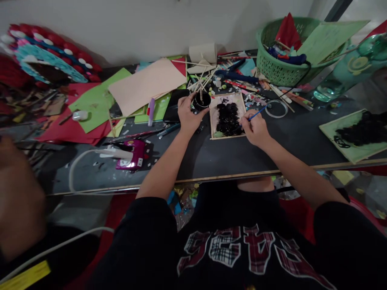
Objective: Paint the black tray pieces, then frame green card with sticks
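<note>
My left hand (189,114) is wrapped round a small cup of black paint (202,100) with thin sticks standing in it. Just right of the cup lies a square panel (213,117) with a thin wooden edge, its pale surface largely covered by glossy black rounded pieces (228,119). A blue brush (256,113) is pinched in my right hand (254,127) at the panel's right side. The brush tip is hidden by my fingers.
A green basket (272,66) and clear bottle (335,80) stand at the back right; a second black-covered panel (335,133) lies right. Coloured paper (148,82) and a purple power strip (137,155) are left. Another person's arm (21,193) shows far left.
</note>
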Demonstrator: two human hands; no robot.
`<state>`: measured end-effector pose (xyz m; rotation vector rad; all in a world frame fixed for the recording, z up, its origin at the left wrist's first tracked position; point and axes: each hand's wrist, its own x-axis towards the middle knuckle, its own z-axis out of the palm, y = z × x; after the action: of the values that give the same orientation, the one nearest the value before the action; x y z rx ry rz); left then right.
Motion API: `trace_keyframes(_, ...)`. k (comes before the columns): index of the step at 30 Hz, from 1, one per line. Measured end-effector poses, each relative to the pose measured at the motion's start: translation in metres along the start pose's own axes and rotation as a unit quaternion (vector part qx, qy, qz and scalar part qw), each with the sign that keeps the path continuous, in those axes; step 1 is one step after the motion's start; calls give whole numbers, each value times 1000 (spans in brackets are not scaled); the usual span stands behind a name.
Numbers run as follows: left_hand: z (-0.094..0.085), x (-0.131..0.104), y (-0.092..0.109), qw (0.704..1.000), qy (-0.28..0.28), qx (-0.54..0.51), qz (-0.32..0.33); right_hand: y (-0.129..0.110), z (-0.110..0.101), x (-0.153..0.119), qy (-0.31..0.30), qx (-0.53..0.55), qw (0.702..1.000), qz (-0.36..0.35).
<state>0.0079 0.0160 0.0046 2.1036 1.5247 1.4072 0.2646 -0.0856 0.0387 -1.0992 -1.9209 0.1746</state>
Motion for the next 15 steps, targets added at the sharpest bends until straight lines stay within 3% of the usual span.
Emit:
trace_keyframes(5,1,0,0,1000,2,5,10,-3,0,0,-35,-9,999,-31)
trace_keyframes(12,0,-1,1,1000,7,17,22,-4,3,6,-41,-24,997,-68)
trace_keyframes(15,0,-1,2,999,10,27,24,-1,2,8,-33,-19,998,-54)
